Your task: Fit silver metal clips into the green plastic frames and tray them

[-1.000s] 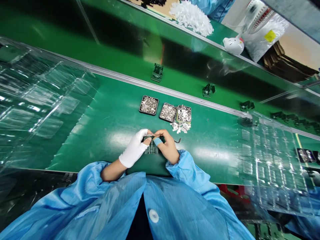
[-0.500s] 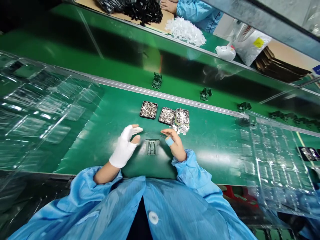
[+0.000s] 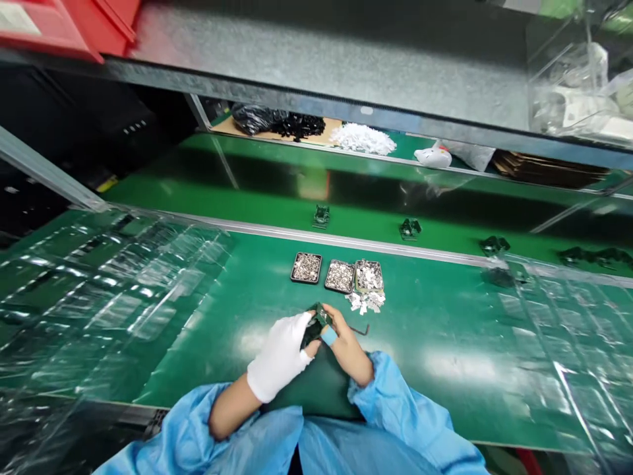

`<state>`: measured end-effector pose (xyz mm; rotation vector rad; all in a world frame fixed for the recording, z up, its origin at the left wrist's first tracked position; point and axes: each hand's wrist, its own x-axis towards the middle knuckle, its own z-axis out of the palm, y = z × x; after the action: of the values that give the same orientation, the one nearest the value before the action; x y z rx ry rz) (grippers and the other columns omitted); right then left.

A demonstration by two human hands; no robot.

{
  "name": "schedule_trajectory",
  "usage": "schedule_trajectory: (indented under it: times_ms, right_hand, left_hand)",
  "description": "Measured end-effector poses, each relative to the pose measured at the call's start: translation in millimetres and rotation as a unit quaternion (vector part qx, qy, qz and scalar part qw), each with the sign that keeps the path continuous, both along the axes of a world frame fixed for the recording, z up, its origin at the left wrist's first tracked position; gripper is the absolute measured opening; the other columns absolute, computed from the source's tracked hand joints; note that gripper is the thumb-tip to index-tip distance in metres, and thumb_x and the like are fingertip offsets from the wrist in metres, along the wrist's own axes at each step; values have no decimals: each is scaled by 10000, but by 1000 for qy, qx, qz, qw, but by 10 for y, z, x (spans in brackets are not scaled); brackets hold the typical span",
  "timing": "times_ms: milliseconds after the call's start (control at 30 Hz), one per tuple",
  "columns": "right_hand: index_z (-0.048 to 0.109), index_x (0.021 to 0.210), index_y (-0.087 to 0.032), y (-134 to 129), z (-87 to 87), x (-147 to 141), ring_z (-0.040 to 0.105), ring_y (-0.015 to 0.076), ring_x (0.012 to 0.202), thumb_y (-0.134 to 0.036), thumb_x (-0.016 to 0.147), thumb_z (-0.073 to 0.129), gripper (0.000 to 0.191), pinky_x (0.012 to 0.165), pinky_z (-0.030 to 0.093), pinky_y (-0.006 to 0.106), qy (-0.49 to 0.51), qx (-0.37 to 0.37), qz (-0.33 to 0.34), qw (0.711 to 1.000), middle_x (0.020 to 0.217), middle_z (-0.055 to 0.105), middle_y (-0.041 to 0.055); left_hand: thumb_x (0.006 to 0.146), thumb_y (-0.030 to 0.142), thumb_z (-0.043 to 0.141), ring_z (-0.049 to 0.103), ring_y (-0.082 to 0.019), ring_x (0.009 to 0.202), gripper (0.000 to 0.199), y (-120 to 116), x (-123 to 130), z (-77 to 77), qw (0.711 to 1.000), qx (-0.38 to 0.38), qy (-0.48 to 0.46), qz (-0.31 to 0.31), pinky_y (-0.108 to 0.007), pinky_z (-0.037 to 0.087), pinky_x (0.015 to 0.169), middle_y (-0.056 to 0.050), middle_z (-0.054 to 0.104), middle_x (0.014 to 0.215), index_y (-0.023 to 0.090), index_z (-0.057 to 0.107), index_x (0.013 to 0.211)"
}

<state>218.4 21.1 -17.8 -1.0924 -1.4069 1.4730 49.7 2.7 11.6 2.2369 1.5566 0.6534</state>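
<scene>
Above the green bench, my left hand [image 3: 281, 349], in a white glove with bare fingertips, is closed around a small green circuit board [image 3: 316, 324]. From the other side, the fingers of my right hand [image 3: 343, 340] grip the same board; a blue band wraps one finger. The board is tilted and partly covered by both hands. Beside my right hand is a thin, dark, bent tool [image 3: 363, 331]; I cannot tell whether it is held or lying on the bench. Just beyond are trays of small metal parts: a left tray [image 3: 306, 268], a middle tray [image 3: 339, 276] and a right tray [image 3: 368, 274].
Loose silvery pieces [image 3: 366, 301] lie before the right tray. Clear plastic trays are stacked at left [image 3: 123, 284] and right [image 3: 554, 356]. Past a metal rail [image 3: 277, 232], several boards [image 3: 321, 215] sit on a green belt [image 3: 366, 221]. A grey shelf [image 3: 346, 66] overhangs the back.
The circuit board, flat on the bench between my hands before, is now lifted and gripped by both. My hands have come together. The view has tilted up, bringing in more of the shelf.
</scene>
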Motion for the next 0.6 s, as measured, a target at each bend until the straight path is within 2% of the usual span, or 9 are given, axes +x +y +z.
schedule_trajectory:
  times_ms: [67,133,233,300,400,500,600]
  right_hand:
    - [405,1344,-234,12,11,45,548,222,1187,-425,898,497,494,981,459,402,13,-5,-27,1000,1349,508,123]
    - [418,1335,-238,17,34,85,539,222,1200,-410,899,493,474,996,447,412,5,1,-49,999,1354,505,125]
    - [493,1255,-230,-21,72,91,585,204,1113,-322,883,505,383,948,479,384,-48,27,-26,998,1261,569,113]
    - [521,1225,-230,-72,94,67,604,188,1056,-258,863,512,363,919,493,355,-91,60,14,994,1208,587,95]
    - [534,1218,-232,-129,120,42,614,176,1016,-200,840,516,380,913,497,328,-141,115,47,982,1156,592,75]
    - [542,1209,-234,-127,132,53,628,179,993,-162,829,501,389,908,508,315,-176,143,40,973,1138,601,69]
    - [549,1199,-244,-97,123,74,639,188,990,-137,815,497,402,897,520,307,-196,168,34,965,1132,615,65]
  left_hand:
    - [822,345,528,648,-258,909,385,220,-71,138,1000,-11,-4,9,-374,509,782,-91,671,1030,201,500,1178]
    - [830,347,511,648,-220,849,330,591,-241,308,999,-24,-8,41,-328,497,749,-45,673,951,229,507,1138]
    - [833,400,511,636,-208,876,308,1361,-586,521,989,-11,5,145,-287,474,745,-36,663,987,232,518,1091]
    - [833,406,511,627,-221,911,305,1906,-810,594,971,-30,54,231,-280,461,748,-56,666,987,209,525,1065]
    - [827,355,534,627,-250,919,281,2565,-1083,616,956,-55,84,277,-299,454,752,-118,671,978,159,553,1028]
    - [791,351,606,627,-294,936,304,2922,-1288,588,939,-84,106,316,-341,458,766,-177,665,979,126,574,994]
    - [796,384,629,619,-312,965,390,3011,-1439,547,925,-98,112,350,-394,470,795,-212,640,1025,87,564,1041]
